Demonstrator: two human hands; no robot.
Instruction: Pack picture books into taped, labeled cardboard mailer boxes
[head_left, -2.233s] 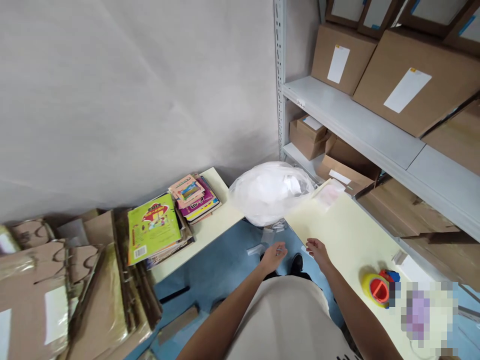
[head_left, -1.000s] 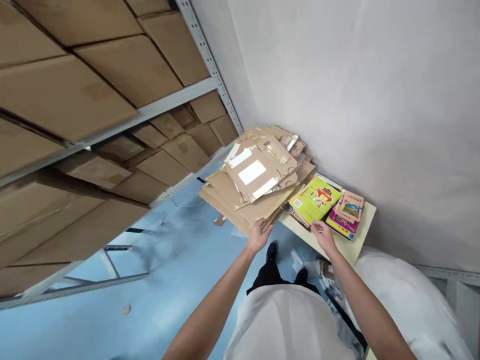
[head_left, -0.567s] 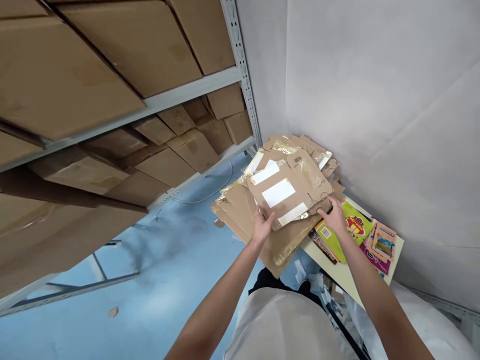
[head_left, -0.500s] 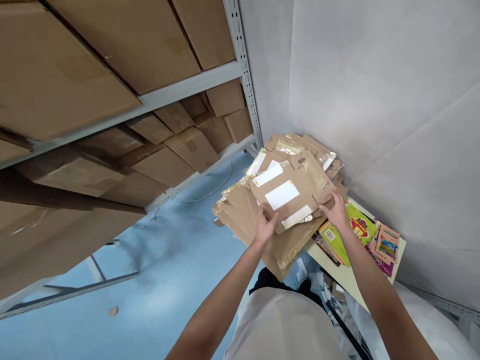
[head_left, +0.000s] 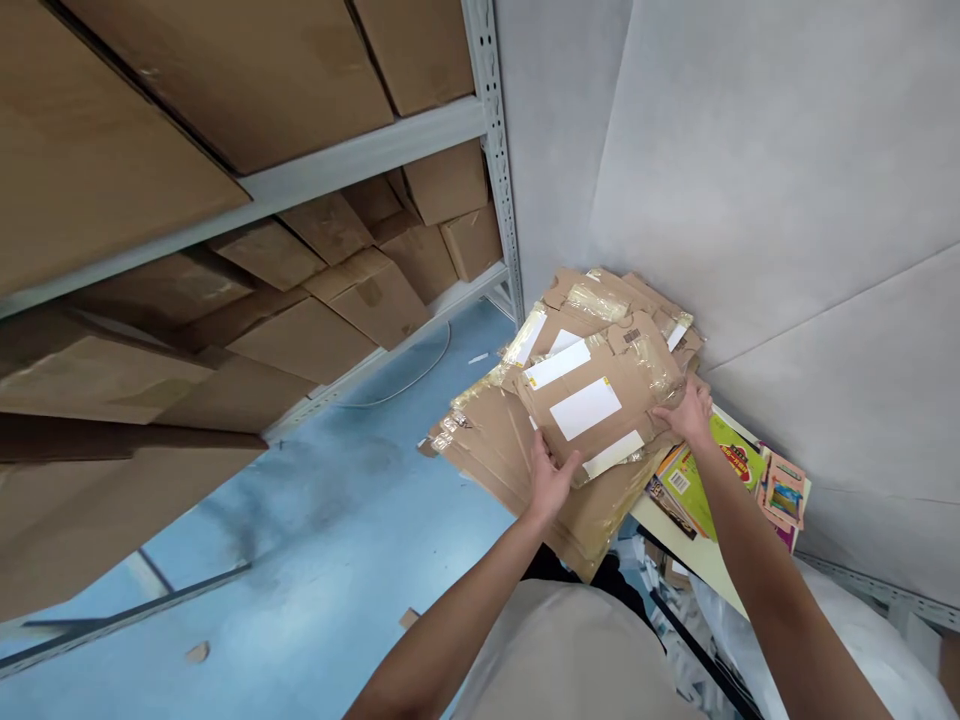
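A flattened cardboard box (head_left: pixel 637 400) with white labels lies on top of a pile of flattened cardboard (head_left: pixel 495 430) patched with shiny clear tape. My left hand (head_left: pixel 552 478) grips its near left edge, thumb on the upper face and fingers along the side. At the right edge, my right hand (head_left: pixel 686 408) is closed around the cardboard, its fingertips partly hidden. Beside my right forearm, a green booklet (head_left: pixel 697 490) and an orange-pink booklet (head_left: pixel 784 490) rest on a pale tabletop (head_left: pixel 697 560).
Grey metal shelving (head_left: pixel 367 150) on the left holds several cardboard boxes (head_left: pixel 382 300). A pale wall (head_left: pixel 750 200) stands behind the pile. Paper scraps (head_left: pixel 679 640) lie below the tabletop. On the blue floor (head_left: pixel 315 590) are a cable (head_left: pixel 405 390) and a small cardboard scrap (head_left: pixel 197 652).
My right hand has closed further around the right edge of the labelled cardboard. The camera view has shifted, so the pile and both hands appear slightly farther right.
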